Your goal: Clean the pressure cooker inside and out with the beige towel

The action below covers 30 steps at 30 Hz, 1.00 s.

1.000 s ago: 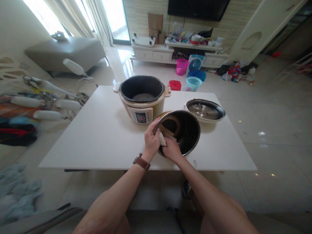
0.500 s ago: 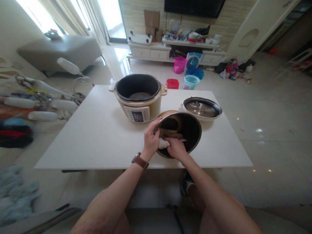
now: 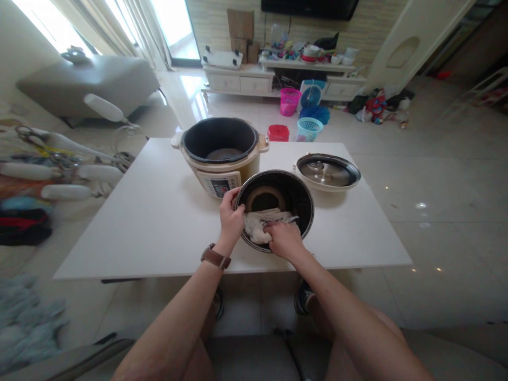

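A dark inner pot (image 3: pixel 302 203) is tilted toward me near the table's front edge. My left hand (image 3: pixel 231 216) is closed on its left rim, thumb at the opening. Inside the pot my right hand (image 3: pixel 284 239) grips a whitish cloth (image 3: pixel 257 225), which lies against the lower wall; some of the fingers are hidden in it. Behind, to the left, stands the electric pressure cooker body (image 3: pixel 214 169), uncovered, its control panel facing me. The cooker lid (image 3: pixel 329 177) rests to the right with its metal underside up.
The white table (image 3: pixel 119 227) carries all of these. Beyond it on the floor are a red container (image 3: pixel 278 133), a light blue basket (image 3: pixel 309 129) and a pink basket (image 3: pixel 289 101). A floor lamp with white shades (image 3: pixel 101 172) stands at the left.
The pot has shifted left with my left hand and turned to show more of its bottom. More of the cloth is in sight, and my right hand stays inside.
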### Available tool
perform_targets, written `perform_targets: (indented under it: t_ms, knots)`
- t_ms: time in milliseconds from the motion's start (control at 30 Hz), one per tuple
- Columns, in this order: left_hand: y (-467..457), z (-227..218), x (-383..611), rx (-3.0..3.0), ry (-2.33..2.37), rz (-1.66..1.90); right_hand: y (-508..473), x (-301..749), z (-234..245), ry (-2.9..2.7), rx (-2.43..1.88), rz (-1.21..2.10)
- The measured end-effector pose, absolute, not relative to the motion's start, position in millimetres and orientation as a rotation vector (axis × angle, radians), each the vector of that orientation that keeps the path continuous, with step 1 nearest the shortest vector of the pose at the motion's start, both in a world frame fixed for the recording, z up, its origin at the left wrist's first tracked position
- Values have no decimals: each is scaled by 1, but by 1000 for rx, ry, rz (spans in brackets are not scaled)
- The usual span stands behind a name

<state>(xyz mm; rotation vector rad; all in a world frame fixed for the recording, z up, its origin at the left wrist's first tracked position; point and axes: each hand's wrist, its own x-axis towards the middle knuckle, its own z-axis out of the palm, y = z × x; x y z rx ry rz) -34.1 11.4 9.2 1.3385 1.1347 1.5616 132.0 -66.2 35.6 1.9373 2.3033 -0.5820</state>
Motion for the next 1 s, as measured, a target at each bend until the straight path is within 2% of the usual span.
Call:
perform_targets:
  t_ms: [267,500,733,833,1000]
  knots:
    - [23,10,-53,1381,1093,1456,-69,124,28,2350,1833,-497]
    - [3,14,-42,1447,1068,1521,-66,124,28,2198,2068,-451]
    - [-25,20,-18,1512,1091,1615,-62,105,20,2278,2280,-892]
    - [-26,17,-15,1457,1140,1664,-59,107,21,2351,2202,-994]
    - [-14,9,-20,1341,1211,1682,-57,137,34,2228,1945,-714]
